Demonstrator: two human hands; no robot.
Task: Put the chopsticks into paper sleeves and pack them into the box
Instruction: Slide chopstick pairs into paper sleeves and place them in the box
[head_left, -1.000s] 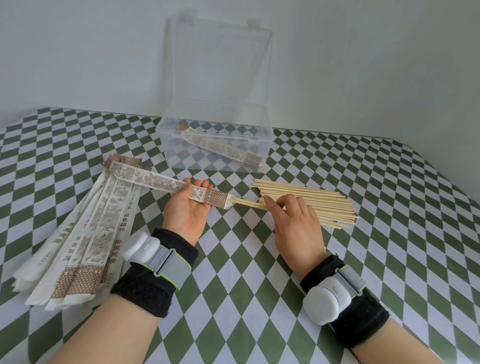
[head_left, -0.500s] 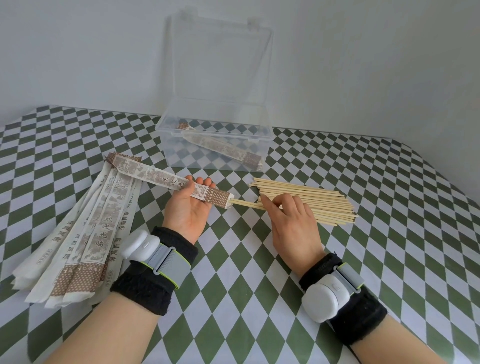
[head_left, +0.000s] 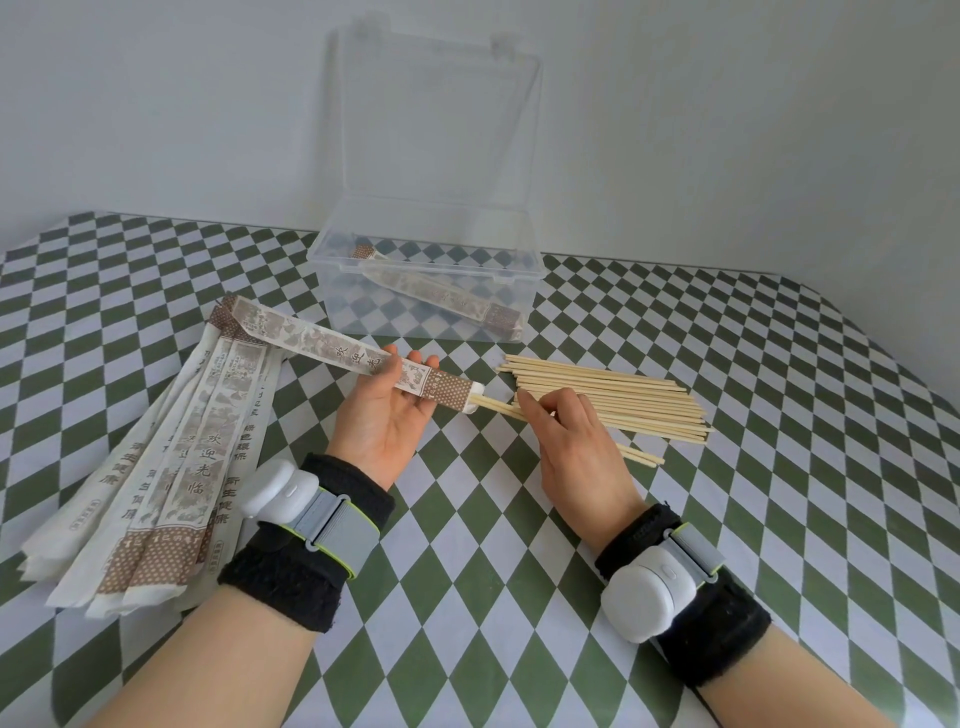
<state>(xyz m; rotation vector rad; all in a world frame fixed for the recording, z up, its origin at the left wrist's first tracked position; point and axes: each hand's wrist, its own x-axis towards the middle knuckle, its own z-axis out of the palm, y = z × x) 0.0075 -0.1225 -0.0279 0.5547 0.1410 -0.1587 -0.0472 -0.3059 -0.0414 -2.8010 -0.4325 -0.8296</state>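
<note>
My left hand (head_left: 382, 415) holds a printed paper sleeve (head_left: 311, 345) near its brown open end, the sleeve slanting up to the left. My right hand (head_left: 574, 447) pinches a pair of bamboo chopsticks (head_left: 493, 407) whose tips sit inside the sleeve's mouth; their rear ends show behind my hand. A loose pile of bare chopsticks (head_left: 623, 397) lies just beyond my right hand. The clear plastic box (head_left: 332, 291) stands behind with its lid up, and one filled sleeve (head_left: 441, 296) lies inside it.
A fan of several empty paper sleeves (head_left: 156, 467) lies on the green-and-white checked tablecloth (head_left: 779, 467) at the left. A plain wall rises close behind the box. Both wrists carry black bands with white devices.
The chopsticks in my right hand have slid a little further left into the sleeve's mouth. My left hand has kept the sleeve almost still.
</note>
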